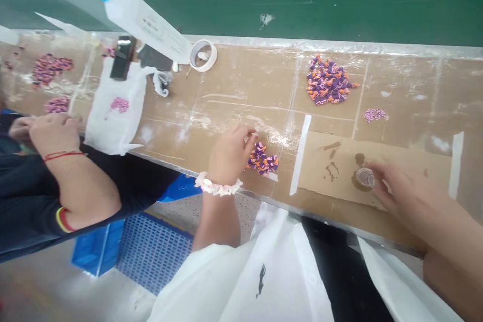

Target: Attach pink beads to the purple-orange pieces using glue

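My left hand (pixel 230 151), with a pink-white scrunchie on the wrist, rests on the brown workbench (pixel 241 95). Its fingers curl over the left edge of a small pile of purple and orange pieces (pixel 262 160). My right hand (pixel 392 183) lies on a stained cardboard sheet (pixel 339 181). Its fingertips pinch a small clear round container (pixel 365 177). A larger pile of purple and orange pieces (pixel 327 80) sits farther back, with a tiny pink-purple pile (pixel 375 114) to its right.
A co-worker's arm (pixel 71 176) in a dark sleeve rests at the left beside a white plastic bag (pixel 116 105). A tape roll (pixel 204 55), a hanging white glue bottle (pixel 147 22), pink piles at far left and a blue crate (pixel 151 246) below the bench are nearby.
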`<state>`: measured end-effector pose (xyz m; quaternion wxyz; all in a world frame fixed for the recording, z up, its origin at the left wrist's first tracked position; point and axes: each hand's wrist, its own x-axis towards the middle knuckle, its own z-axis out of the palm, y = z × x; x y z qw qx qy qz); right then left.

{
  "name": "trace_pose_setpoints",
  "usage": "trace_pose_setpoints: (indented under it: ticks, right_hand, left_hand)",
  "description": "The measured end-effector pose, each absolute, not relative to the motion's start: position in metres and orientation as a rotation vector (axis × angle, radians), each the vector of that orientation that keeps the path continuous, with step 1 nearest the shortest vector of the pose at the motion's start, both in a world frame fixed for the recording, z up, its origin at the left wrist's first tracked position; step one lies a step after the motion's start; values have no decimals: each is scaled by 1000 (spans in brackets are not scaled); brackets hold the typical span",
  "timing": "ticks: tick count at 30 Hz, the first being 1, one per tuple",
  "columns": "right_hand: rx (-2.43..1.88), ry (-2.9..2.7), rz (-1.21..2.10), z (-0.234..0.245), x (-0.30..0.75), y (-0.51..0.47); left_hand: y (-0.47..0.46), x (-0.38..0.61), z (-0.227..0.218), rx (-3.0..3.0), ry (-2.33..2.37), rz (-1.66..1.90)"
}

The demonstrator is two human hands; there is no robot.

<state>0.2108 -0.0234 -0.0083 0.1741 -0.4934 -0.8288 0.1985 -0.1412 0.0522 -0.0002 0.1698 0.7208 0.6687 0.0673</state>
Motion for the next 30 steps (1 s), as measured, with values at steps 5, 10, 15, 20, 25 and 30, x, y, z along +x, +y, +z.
trace_pose_setpoints:
  ticks: [5,10,15,20,25,30]
  right_hand:
    - [-1407,-2270,574,1,215,-21]
    - [-1400,-2233,709,2,216,-22]
    - [-1395,-2207,681,1,216,-22]
    - [-1371,-2123,686,4,213,-20]
    - [-1153,-1744,915,14,206,-22]
    - [-983,-1354,1092,19,196,-23]
  left_hand:
    - [48,-140,4,2074,1907,-149]
    - [53,-141,-5,2042,1856,-227]
    - [62,-138,-14,2001,1830,-170]
    - [61,-112,-8,1889,1612,319]
    - [44,-43,6,1440,918,588]
    - [27,20,5,1204,872,524]
